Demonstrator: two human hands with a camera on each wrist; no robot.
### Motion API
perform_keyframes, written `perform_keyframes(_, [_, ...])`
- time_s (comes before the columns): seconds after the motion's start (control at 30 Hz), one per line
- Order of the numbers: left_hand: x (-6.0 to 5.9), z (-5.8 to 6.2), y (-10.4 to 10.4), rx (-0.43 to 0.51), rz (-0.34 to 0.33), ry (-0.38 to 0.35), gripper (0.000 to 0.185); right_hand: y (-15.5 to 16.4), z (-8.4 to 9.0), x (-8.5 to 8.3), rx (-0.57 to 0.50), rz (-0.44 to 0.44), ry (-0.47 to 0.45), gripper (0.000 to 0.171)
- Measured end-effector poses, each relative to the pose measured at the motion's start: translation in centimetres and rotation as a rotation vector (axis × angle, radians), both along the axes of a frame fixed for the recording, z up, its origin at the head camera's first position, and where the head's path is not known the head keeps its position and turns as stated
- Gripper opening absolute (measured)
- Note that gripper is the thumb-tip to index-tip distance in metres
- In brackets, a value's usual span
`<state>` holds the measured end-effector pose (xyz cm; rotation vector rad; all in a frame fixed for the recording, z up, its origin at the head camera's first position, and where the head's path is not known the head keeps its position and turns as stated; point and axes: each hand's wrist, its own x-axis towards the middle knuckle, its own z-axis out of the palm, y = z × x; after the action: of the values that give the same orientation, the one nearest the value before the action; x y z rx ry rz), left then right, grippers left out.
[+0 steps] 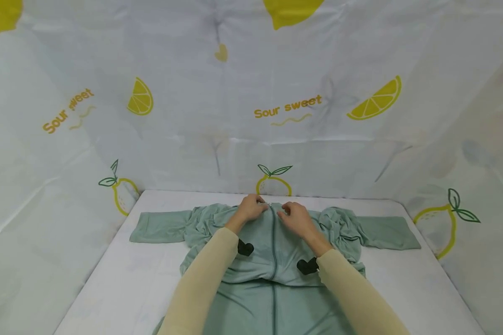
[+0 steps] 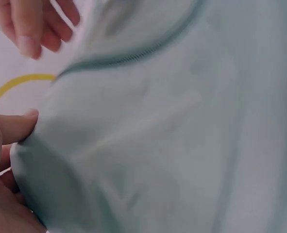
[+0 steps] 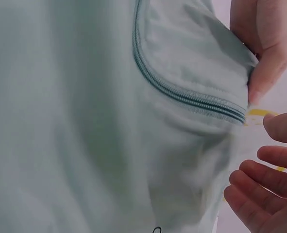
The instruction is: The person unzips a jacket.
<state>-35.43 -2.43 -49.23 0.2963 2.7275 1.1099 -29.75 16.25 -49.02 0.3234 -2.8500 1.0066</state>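
Note:
A pale green zip-up garment (image 1: 272,251) lies flat on the white table, front up, with its sleeves spread to both sides. Its zipper (image 1: 274,242) runs down the middle. Both hands are at the far collar end. My left hand (image 1: 251,208) pinches the collar edge beside the zipper top, thumb on the fabric (image 2: 172,136) in the left wrist view. My right hand (image 1: 295,217) hovers just right of the zipper top. In the right wrist view its fingers (image 3: 264,189) are loosely curled and hold nothing, close to the zipper (image 3: 182,94) end.
The white table (image 1: 121,274) is walled on three sides by a lemon-print sheet (image 1: 234,93). The left sleeve (image 1: 159,226) and right sleeve (image 1: 385,232) reach toward those walls. Black wrist cameras (image 1: 245,247) sit on both cream-sleeved forearms.

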Motion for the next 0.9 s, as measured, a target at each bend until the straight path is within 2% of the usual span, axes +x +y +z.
perform_keyframes(0.1, [0.3,0.5,0.1,0.057,-0.003,0.016,0.025,-0.2,0.1,-0.1,-0.030,-0.013,-0.007,0.034])
perform_keyframes(0.4, [1.4,1.5,-0.2,0.119,-0.057,0.029,0.021,-0.6,0.4,0.0,-0.127,-0.035,0.007,0.027])
perform_keyframes(0.7, [1.8,2.1,-0.6,0.176,-0.121,0.047,0.016,-0.8,1.0,-0.1,-0.150,-0.054,0.026,0.022])
perform_keyframes(0.9, [2.0,2.3,-0.5,0.180,-0.176,0.074,0.015,-1.1,1.0,-0.1,-0.144,-0.057,0.037,0.021])
